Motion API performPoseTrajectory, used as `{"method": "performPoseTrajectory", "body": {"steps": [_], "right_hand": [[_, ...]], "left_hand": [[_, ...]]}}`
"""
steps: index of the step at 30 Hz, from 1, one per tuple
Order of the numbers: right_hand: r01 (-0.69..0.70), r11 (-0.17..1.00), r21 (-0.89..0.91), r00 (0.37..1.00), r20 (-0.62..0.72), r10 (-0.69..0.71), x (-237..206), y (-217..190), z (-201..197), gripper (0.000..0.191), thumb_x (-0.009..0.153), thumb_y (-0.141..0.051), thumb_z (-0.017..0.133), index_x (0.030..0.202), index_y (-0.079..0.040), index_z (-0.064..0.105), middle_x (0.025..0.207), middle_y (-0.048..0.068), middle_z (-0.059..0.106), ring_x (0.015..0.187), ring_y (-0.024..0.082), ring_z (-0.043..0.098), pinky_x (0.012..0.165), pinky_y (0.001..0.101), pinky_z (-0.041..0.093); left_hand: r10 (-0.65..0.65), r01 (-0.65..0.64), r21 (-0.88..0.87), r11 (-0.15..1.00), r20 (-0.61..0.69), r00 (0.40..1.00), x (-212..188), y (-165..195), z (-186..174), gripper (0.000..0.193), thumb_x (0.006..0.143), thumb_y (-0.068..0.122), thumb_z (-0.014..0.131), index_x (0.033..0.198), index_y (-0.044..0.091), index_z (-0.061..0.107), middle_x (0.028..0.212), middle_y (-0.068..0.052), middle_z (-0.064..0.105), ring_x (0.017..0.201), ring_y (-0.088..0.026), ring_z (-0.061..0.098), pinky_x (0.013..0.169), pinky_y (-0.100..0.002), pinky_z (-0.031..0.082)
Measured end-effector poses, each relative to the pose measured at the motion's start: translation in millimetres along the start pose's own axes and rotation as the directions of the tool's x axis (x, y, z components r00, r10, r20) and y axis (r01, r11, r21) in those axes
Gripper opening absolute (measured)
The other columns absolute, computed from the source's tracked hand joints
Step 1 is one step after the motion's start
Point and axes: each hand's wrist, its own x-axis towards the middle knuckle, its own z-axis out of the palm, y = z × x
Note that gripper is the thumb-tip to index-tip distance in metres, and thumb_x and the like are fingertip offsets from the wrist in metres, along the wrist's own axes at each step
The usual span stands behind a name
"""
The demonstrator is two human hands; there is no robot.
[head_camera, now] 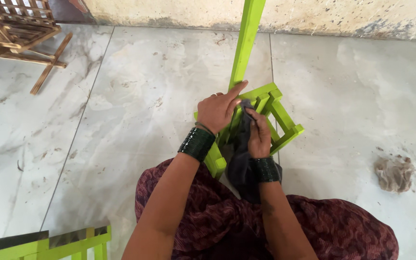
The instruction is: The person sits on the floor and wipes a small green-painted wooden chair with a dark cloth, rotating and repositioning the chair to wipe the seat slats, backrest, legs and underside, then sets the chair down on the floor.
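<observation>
A dark grey cloth (240, 166) is gripped in the closed right hand (259, 137) and pressed against the green wooden frame (270, 108), which stands on the marble floor (136, 110) just before the lap. The frame is steadied by the left hand (216, 110), fingers spread flat on it. Bare wooden frames (18, 29) lie far left.

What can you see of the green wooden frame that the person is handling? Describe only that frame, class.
The green wooden frame is made of square slats painted bright lime green, joined into a small open rack, with one long slat rising beyond the top of the picture. It stands on the pale marbled floor before the person's lap. The left hand rests on it, and the right hand presses a dark grey cloth against it.
</observation>
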Motion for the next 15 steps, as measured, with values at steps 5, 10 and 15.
{"method": "performPoseTrajectory", "body": {"steps": [5, 10, 15], "right_hand": [[-0.183, 0.944, 0.275, 0.975, -0.072, 0.210, -6, 3, 1, 0.031, 0.107, 0.001, 0.049, 0.138, -0.004, 0.053, 0.129, 0.006, 0.060, 0.114, 0.012, 0.057, 0.101, 0.0276, 0.047], [-0.171, 0.985, -0.029, 0.981, -0.099, 0.168, 1, -4, -2, 0.021, 0.103, -0.006, 0.064, 0.123, -0.001, 0.066, 0.113, 0.007, 0.071, 0.104, 0.012, 0.063, 0.094, 0.0278, 0.052], [-0.059, 0.989, -0.132, 0.992, -0.114, 0.044, 8, -16, -6, 0.012, 0.103, -0.004, 0.067, 0.113, -0.002, 0.072, 0.104, 0.008, 0.070, 0.097, 0.015, 0.063, 0.090, 0.0291, 0.051]], "left_hand": [[0.240, -0.237, 0.036, 0.971, -0.110, 0.965, 2, 4, 5, 0.045, 0.098, 0.025, 0.060, 0.141, 0.038, 0.057, 0.096, 0.003, 0.074, 0.085, -0.025, 0.071, 0.063, -0.042, 0.055], [0.241, -0.245, 0.066, 0.967, 0.070, 0.968, 5, 2, -2, 0.061, 0.088, 0.017, 0.062, 0.145, 0.037, 0.057, 0.093, 0.000, 0.068, 0.087, -0.028, 0.069, 0.060, -0.043, 0.055], [0.281, -0.282, 0.033, 0.959, 0.025, 0.959, 8, -4, 0, 0.056, 0.095, 0.018, 0.063, 0.147, 0.039, 0.053, 0.095, 0.000, 0.067, 0.085, -0.028, 0.066, 0.061, -0.043, 0.055]]}}
